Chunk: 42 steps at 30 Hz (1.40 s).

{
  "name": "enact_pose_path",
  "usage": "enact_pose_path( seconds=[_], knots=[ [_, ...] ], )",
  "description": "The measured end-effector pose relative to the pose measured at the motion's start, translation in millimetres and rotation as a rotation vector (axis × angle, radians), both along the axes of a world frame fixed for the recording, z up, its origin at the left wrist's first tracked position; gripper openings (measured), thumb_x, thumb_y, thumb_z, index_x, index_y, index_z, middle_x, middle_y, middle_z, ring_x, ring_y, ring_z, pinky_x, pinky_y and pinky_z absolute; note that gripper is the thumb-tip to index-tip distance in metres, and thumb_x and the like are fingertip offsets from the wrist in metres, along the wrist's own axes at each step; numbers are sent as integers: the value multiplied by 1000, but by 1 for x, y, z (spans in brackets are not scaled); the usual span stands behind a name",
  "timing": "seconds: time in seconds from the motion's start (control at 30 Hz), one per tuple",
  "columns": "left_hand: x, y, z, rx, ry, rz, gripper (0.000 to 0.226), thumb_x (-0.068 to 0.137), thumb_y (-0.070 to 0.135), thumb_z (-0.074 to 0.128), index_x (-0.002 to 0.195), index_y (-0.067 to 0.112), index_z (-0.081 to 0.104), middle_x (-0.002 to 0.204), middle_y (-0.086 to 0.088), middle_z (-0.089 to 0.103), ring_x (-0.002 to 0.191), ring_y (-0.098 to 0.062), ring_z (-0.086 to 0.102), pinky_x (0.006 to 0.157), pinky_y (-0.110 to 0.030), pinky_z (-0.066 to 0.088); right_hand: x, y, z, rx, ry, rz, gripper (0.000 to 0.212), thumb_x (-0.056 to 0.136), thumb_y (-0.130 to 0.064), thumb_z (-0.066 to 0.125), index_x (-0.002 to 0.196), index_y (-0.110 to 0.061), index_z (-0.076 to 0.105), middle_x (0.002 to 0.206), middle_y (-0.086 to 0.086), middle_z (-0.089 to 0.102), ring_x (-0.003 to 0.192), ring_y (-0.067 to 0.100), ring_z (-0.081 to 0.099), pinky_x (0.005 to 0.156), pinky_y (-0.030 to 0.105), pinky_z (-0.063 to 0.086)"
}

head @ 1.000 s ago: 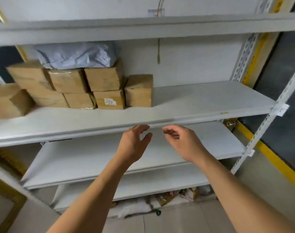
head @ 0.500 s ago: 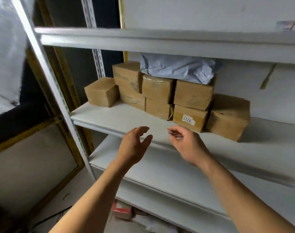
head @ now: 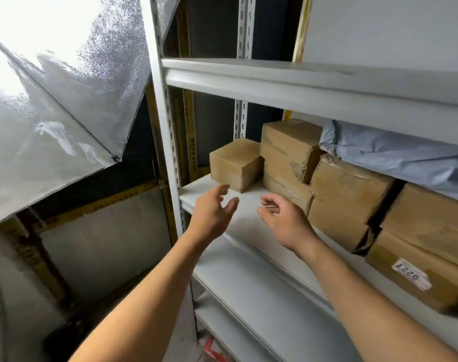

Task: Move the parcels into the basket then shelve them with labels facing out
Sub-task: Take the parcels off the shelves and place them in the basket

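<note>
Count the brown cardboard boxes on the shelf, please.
7. A lone box at the left end; rightward, first stack, second stack and third stack, two boxes each, the last bearing a label. More may hide beyond the right edge.

The labelled parcel [head: 421,278] and grey mailer [head: 395,155] run off the right edge.

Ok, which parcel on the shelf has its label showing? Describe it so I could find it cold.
Start at the grey metal shelving unit and follow the shelf board with the brown boxes to its right end. The labelled box sits in the bottom row there, under another brown box. It alone shows a white sticker with handwritten digits on its front face.
</note>
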State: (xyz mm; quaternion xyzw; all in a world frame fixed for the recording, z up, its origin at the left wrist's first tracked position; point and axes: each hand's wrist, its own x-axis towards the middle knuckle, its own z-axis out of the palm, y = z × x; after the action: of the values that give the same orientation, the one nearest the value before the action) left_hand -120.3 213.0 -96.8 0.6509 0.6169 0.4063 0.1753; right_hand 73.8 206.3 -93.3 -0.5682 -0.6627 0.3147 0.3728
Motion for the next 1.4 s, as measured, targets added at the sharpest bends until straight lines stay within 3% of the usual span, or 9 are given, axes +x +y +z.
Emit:
enact_pose_path(
  seconds=[0.17, 0.33, 0.43, 0.6, 0.73, 1.03, 1.13, 1.23, 1.4],
  knots=[
    [-30, 85, 3, 15, -13, 37, 64, 103, 48, 62, 158, 20, 43, 161, -4, 47, 144, -23, 49, 118, -47, 45, -45, 67, -5, -53, 53, -58, 66, 103, -48, 61, 160, -29, 36, 161, 4, 46, 146, 22, 46, 109, 35, 45],
    [-51, 156, 9, -6, -78, 58, 81, 103, 56, 58, 166, 19, 22, 172, -7, 27, 155, -29, 33, 124, -49, 35, -79, 126, -4, -134, 136, -215, 91, 99, -65, 56, 168, -24, 13, 173, 6, 24, 155, 31, 32, 120, 47, 37],
    [-56, 183, 8, -46, -202, 14, 85, 102, 56, 59, 167, 19, 19, 171, -7, 28, 155, -29, 35, 120, -46, 37, -91, 152, -7, -155, 227, -345, 98, 95, -70, 56, 168, -17, 16, 172, 8, 26, 156, 31, 31, 125, 49, 33],
    [-59, 202, -7, -173, -344, -93, 76, 101, 62, 56, 164, 29, 26, 159, -6, 44, 137, -30, 51, 109, -47, 52, -104, 172, -19, -157, 318, -441, 88, 97, -69, 54, 163, -14, 34, 161, 10, 45, 145, 32, 46, 120, 44, 40],
    [-59, 201, -13, -130, -386, -101, 64, 101, 61, 58, 153, 30, 40, 140, 0, 55, 123, -22, 57, 100, -40, 56, -108, 176, -23, -140, 359, -435, 78, 101, -61, 53, 162, -17, 36, 162, 7, 44, 144, 30, 46, 114, 38, 40],
    [-64, 162, -18, -9, -416, -63, 63, 96, 50, 71, 147, 25, 43, 137, 3, 57, 120, -16, 60, 100, -33, 55, -102, 149, -29, -79, 456, -322, 88, 77, -65, 61, 157, -33, 44, 150, -8, 58, 134, 15, 57, 117, 44, 45],
    [-65, 136, -19, 16, -363, -61, 75, 95, 46, 73, 158, 25, 38, 141, 3, 47, 117, -12, 57, 91, -18, 50, -93, 130, -31, -61, 494, -253, 74, 93, -42, 66, 160, -28, 40, 152, -6, 54, 133, 12, 53, 118, 39, 42],
    [-61, 105, -19, 29, -326, -64, 72, 94, 43, 75, 155, 27, 40, 138, 2, 44, 119, -13, 54, 82, -8, 47, -79, 106, -30, -25, 523, -141, 62, 97, -26, 67, 156, -32, 46, 142, -11, 62, 126, 7, 59, 113, 33, 46],
    [-40, 40, -15, 87, -401, -78, 58, 97, 44, 69, 146, 34, 40, 136, 11, 52, 121, -5, 57, 95, -23, 56, -51, 57, -25, -11, 552, 43, 52, 104, -22, 64, 151, -36, 50, 138, -15, 66, 131, 2, 58, 111, 27, 46]
  ],
)
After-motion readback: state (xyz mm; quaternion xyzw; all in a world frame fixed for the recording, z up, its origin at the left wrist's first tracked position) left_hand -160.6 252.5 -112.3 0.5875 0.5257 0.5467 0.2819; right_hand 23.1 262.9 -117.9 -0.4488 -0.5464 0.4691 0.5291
